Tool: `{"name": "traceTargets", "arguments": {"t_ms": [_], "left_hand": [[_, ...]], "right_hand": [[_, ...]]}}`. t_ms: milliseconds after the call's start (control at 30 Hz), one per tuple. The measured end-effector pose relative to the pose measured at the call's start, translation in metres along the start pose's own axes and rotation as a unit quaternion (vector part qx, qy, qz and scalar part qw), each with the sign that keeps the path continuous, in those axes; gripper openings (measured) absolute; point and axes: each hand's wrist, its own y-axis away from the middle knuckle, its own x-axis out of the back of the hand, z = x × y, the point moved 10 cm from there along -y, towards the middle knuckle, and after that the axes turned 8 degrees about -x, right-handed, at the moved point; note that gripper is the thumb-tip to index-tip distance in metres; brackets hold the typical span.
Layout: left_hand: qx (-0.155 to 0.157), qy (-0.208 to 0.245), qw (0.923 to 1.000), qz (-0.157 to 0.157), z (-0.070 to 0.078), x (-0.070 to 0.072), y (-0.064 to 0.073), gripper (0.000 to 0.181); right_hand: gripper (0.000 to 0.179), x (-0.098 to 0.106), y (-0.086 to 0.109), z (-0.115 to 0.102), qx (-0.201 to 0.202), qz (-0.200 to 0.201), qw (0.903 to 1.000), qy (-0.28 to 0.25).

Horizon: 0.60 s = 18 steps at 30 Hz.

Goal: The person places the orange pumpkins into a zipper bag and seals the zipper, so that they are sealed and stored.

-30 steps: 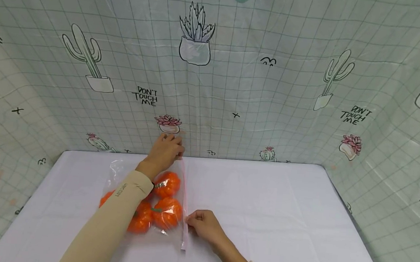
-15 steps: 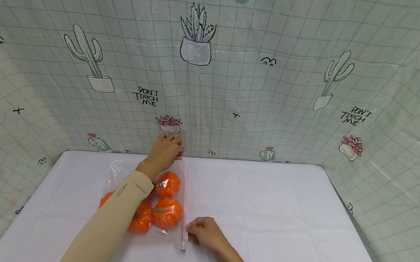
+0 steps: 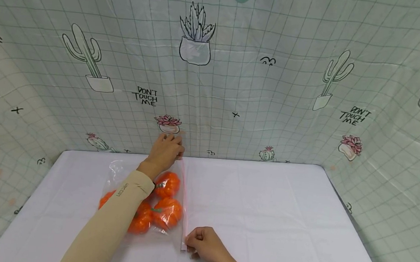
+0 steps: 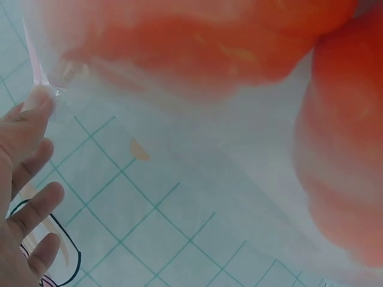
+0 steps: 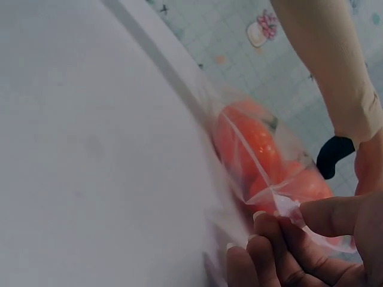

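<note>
A clear zip bag (image 3: 116, 168) lies on the table, with several orange toy pumpkins (image 3: 168, 214) inside. Its pink zip strip (image 3: 185, 200) runs from the far edge toward the near side. At the far end of that strip, my left hand (image 3: 166, 148) pinches the bag's corner. In the left wrist view, its thumb (image 4: 37, 107) presses the corner while the other fingers are spread. My right hand (image 3: 205, 245) pinches the strip near its near end; the right wrist view shows thumb and forefinger on the clear plastic (image 5: 287, 208). My left forearm hides part of the bag and pumpkins.
A white cloth covers the table (image 3: 263, 212). Behind and beside it hangs a grid-patterned curtain (image 3: 229, 86) with cactus drawings. My left sleeve (image 3: 110, 218) crosses above the bag.
My right hand has slid along the pink zip strip toward the near end. My left hand keeps its pinch at the far corner, and the bag has hardly moved.
</note>
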Motion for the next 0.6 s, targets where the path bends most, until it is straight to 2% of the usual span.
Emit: {"name": "traceTargets", "arguments": {"t_ms": [267, 500, 600], "left_hand": [[-0.006, -0.005, 0.9999, -0.007, 0.005, -0.001, 0.002, 0.018], [0.002, 0.023, 0.9983, -0.053, 0.012, -0.007, 0.003, 0.01], [0.005, 0.042, 0.9972, -0.062, 0.015, -0.008, 0.007, 0.011]], "right_hand": [[0.015, -0.005, 0.008, 0.002, 0.019, -0.004, 0.9996, 0.021], [0.016, -0.008, 0.01, 0.004, 0.03, -0.012, 0.9991, 0.029], [0.017, -0.008, 0.011, 0.005, 0.036, -0.011, 0.9987, 0.036]]}}
